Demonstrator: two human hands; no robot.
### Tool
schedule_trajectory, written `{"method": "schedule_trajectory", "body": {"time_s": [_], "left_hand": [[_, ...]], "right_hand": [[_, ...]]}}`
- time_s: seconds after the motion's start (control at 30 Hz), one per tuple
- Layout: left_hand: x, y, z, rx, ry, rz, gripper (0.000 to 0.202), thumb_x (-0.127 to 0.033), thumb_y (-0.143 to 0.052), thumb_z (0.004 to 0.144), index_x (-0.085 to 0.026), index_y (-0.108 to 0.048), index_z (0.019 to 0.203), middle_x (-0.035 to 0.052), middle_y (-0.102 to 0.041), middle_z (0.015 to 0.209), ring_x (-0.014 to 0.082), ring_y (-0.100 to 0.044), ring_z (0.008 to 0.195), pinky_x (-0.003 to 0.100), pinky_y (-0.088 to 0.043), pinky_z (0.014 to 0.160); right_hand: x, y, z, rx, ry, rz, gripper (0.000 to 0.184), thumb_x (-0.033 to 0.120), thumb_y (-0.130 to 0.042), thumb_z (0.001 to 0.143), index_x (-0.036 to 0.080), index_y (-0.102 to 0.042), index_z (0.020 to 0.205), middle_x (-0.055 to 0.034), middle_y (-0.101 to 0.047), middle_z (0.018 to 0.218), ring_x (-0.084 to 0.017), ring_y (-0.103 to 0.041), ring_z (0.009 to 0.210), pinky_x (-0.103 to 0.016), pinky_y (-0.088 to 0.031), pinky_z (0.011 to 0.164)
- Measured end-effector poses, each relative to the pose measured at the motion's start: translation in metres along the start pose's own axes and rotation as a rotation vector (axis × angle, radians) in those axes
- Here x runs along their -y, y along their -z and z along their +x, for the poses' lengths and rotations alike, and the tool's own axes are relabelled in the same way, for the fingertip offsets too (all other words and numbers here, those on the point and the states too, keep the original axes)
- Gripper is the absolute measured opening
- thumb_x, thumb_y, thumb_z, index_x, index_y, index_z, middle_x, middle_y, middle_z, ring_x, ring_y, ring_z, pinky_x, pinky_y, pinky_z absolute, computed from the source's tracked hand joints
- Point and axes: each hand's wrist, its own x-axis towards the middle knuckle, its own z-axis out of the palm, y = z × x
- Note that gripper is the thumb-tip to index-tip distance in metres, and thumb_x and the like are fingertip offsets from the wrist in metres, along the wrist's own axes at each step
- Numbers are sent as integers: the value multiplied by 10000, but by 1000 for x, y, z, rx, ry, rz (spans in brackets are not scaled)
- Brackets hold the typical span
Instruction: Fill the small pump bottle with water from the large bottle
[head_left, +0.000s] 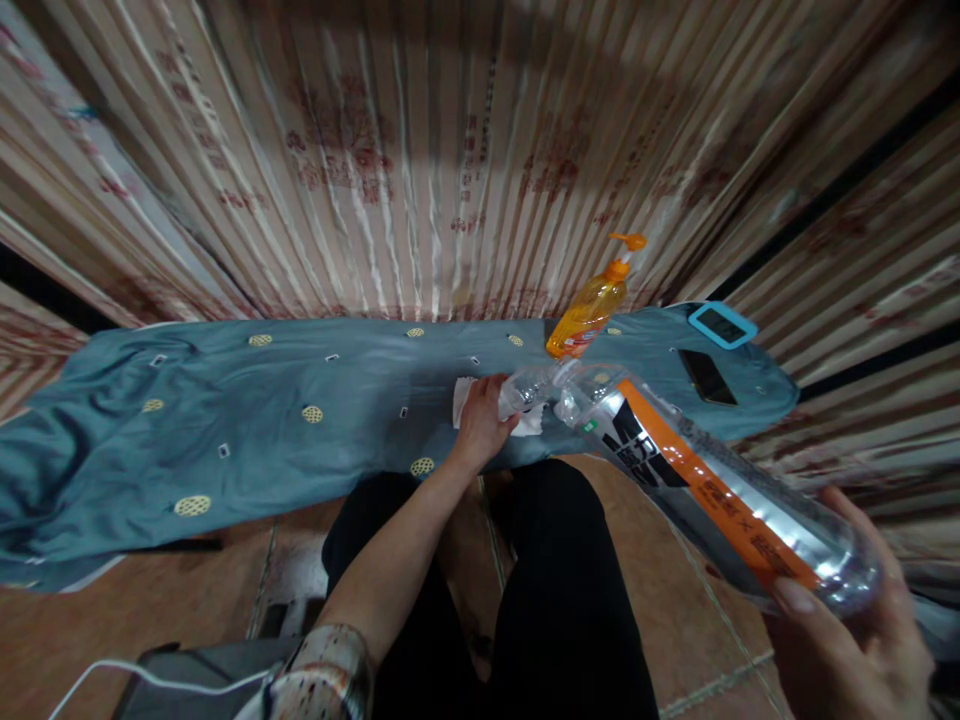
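My right hand [855, 620] is wrapped round the base of a large clear plastic bottle [697, 490] with an orange, black and silver label. The bottle lies tilted in the air, its neck end pointing left and away from me. At that end, my left hand [484, 425] is closed on a small clear plastic container [523, 390]. The container's opening is close to the bottle's neck; I cannot tell whether they touch. Beneath them a white tissue [531, 420] rests on the cloth. Any liquid inside either is too unclear to make out.
A grey-blue patterned cloth [360, 370] covers the long narrow table. An orange pump bottle [589, 315] stands behind the container. To the right lie a dark phone [706, 377] and a blue-framed device [722, 324]. A pleated curtain [420, 150] hangs close behind.
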Motion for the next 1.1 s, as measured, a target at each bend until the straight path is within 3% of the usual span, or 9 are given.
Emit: {"method": "schedule_trajectory", "body": {"time_s": [0.33,1.1], "left_hand": [[-1,1,0,3,-9,-5,544,-162,-709,714,-196,-471,1201,91,-564,1199,265,-521,1160,432,-441,1003],[-1,1,-1,0,-11,-1,548,-153,-710,713,-197,-468,1203,85,-565,1194,258,-515,1160,423,-434,1014]], "right_hand": [[-3,0,0,20,19,14,831,457,-794,676,305,-452,1418,-89,-453,1338,-351,-395,1259,-558,-258,1068],[-4,2,0,3,-5,0,843,499,-796,667,317,-452,1415,-87,-463,1328,-377,-397,1248,-616,-219,1058]]}}
